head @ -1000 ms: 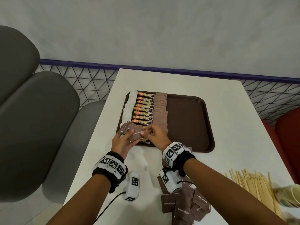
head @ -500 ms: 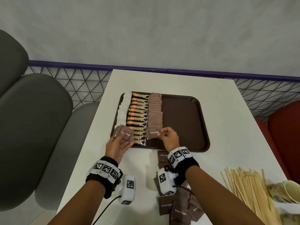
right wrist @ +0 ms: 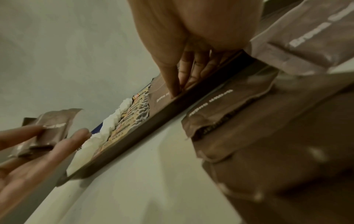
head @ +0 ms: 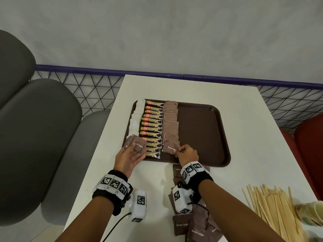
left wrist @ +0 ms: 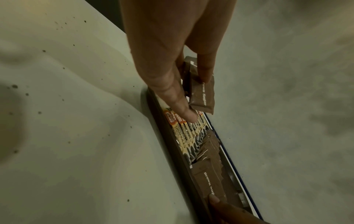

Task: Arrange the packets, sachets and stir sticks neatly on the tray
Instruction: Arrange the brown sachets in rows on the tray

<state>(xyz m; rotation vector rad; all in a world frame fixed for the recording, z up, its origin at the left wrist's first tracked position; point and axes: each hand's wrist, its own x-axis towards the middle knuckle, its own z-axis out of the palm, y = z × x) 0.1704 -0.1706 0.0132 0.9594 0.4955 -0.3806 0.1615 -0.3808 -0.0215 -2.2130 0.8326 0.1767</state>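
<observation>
A dark brown tray [head: 206,130] lies on the white table. On its left side run a column of white sachets [head: 137,117], a column of coffee granule sticks [head: 153,126] and a column of brown sugar sachets [head: 170,123]. My left hand [head: 129,155] holds a small stack of brown sugar sachets [head: 137,145] [left wrist: 202,92] over the tray's near left corner. My right hand [head: 186,153] pinches one brown sugar sachet [head: 170,148] at the near end of the brown column; its thumb [right wrist: 170,84] presses on it. Wooden stir sticks [head: 272,206] lie at the right front.
A loose heap of brown sugar sachets [head: 197,226] lies on the table under my right forearm. A paper cup [head: 312,213] lies at the right edge. Grey seats [head: 35,137] stand left, a red seat [head: 309,145] right, a wire fence [head: 87,91] behind.
My right hand took one sachet from the stack in my left hand and carried it right to the near end of the brown column. The left hand stayed put with its stack.
</observation>
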